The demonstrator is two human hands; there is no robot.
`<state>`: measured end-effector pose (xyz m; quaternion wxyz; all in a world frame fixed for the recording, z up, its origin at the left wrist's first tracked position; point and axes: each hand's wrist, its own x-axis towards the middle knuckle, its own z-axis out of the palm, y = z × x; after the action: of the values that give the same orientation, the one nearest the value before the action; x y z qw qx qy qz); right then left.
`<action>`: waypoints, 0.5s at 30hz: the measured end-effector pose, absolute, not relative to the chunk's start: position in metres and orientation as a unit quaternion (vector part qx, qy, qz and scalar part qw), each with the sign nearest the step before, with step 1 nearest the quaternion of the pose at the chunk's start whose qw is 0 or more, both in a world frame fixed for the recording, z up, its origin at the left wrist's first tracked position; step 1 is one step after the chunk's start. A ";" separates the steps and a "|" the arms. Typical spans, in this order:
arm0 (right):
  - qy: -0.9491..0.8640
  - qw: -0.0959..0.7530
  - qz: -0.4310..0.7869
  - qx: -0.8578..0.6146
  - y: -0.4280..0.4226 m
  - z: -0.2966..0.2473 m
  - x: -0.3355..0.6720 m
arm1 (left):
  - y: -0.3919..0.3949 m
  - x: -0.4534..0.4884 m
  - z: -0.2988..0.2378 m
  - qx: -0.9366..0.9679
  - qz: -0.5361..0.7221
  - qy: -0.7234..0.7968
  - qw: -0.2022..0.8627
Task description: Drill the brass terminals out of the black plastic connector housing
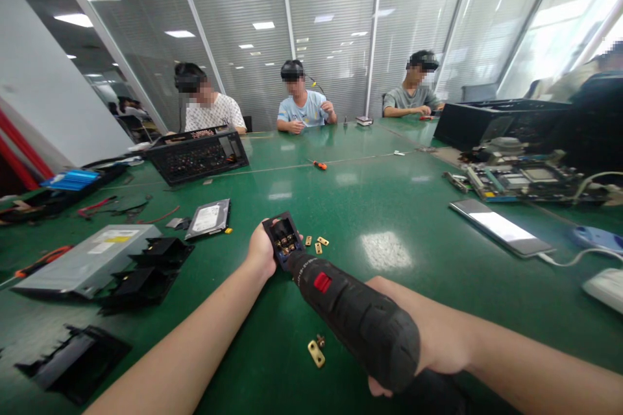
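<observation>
My left hand (263, 251) is closed around the side of a small black plastic box (283, 233), open on top, with brass-coloured metal parts inside. My right hand (413, 318) grips a black cordless screwdriver (357, 318) with a red switch. Its nose points into the near end of the box; the bit's tip is hidden. Just right of the box lie several small brass plates (318, 248). Closer to me, another brass plate (316, 353) rests beside a small screw (320, 340).
Left are an optical drive (97, 256), a hard drive (209, 218), black plastic housings (146, 275) and an open computer case (199, 155). Right are a phone (501, 227) on a cable and a circuit board (530, 175). An orange-handled screwdriver (318, 165) lies mid-table. Several people sit across.
</observation>
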<state>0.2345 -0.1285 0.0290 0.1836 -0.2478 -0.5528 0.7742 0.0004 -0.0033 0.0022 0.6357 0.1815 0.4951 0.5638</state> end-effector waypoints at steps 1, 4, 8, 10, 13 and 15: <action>-0.554 0.181 0.774 -0.247 -0.129 0.029 0.235 | -0.003 0.000 0.002 0.190 0.562 0.498 0.633; -0.556 0.178 0.775 -0.242 -0.130 0.031 0.235 | -0.003 -0.001 0.001 0.206 0.558 0.503 0.626; -0.555 0.169 0.779 -0.238 -0.130 0.032 0.235 | -0.003 -0.001 0.000 0.211 0.558 0.504 0.624; -0.560 0.165 0.774 -0.246 -0.130 0.031 0.235 | -0.003 -0.001 0.001 0.211 0.556 0.505 0.625; -0.564 0.185 0.758 -0.271 -0.129 0.030 0.233 | -0.003 0.000 0.002 0.211 0.554 0.504 0.629; -0.556 0.189 0.762 -0.273 -0.129 0.028 0.232 | -0.003 0.000 0.002 0.211 0.554 0.501 0.630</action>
<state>0.2320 -0.1289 0.0278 0.1894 -0.2725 -0.5561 0.7620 -0.0002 -0.0032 0.0017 0.6300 0.2112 0.5011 0.5544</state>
